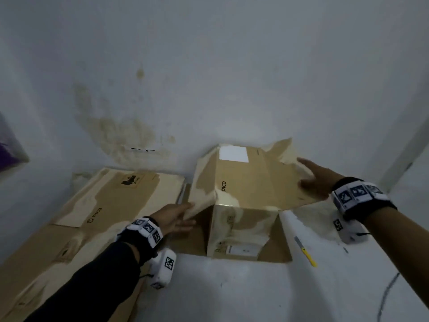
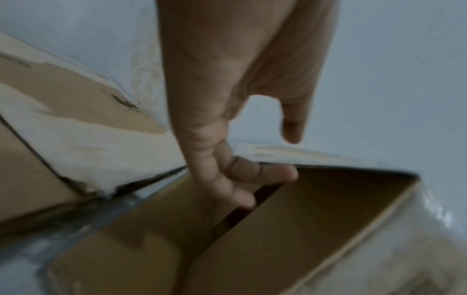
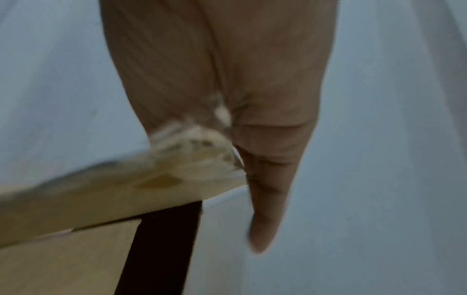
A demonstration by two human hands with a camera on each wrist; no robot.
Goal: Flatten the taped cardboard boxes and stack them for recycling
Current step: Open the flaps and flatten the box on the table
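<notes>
A half-collapsed brown cardboard box (image 1: 250, 182) with a white label and pale torn patches stands against the wall. My left hand (image 1: 183, 214) holds its lower left flap corner, thumb above and fingers beneath. The left wrist view has those fingers (image 2: 252, 175) at the rim of the box's open inside (image 2: 316, 219). At the right edge of the box my right hand (image 1: 308, 175) grips the torn flap, thumb on top. In the right wrist view the flap's corner (image 3: 126, 189) is wedged between thumb and fingers (image 3: 265, 179). A stack of flattened boxes (image 1: 104, 205) lies to the left.
A yellow-handled utility knife (image 1: 305, 251) lies on the white floor just right of the box. The stained white wall (image 1: 209, 89) is directly behind the box and the stack. A purple object (image 1: 7, 149) sits at the far left edge.
</notes>
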